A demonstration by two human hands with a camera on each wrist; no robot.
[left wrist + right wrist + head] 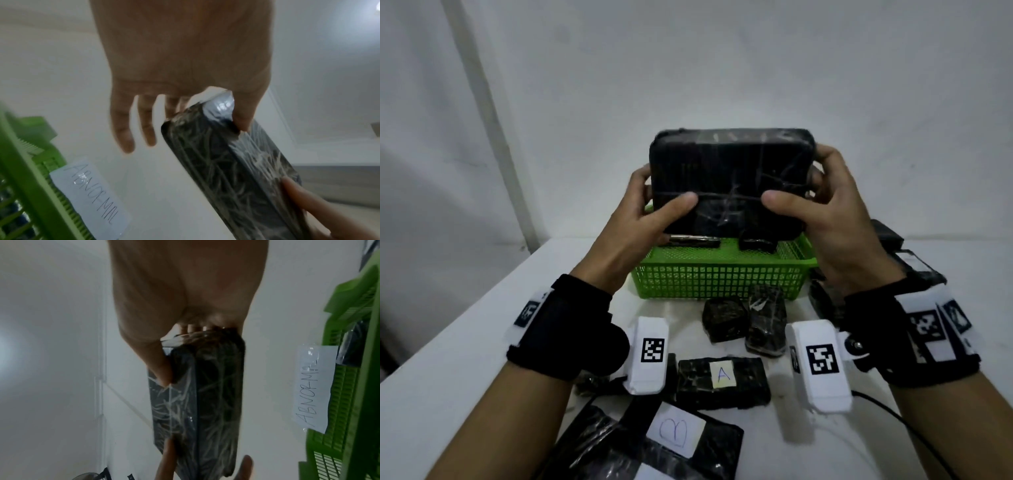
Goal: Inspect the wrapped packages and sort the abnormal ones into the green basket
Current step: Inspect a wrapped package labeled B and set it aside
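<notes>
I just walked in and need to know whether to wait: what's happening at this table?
A person is checking wrapped packages. Their left hand and right hand grip a large black film-wrapped package by its two sides, held upright above the green basket, which bears a paper label reading ABNORMAL and already holds some dark items. More wrapped packages lie on the white table in front of the basket, one labelled A and one labelled B.
</notes>
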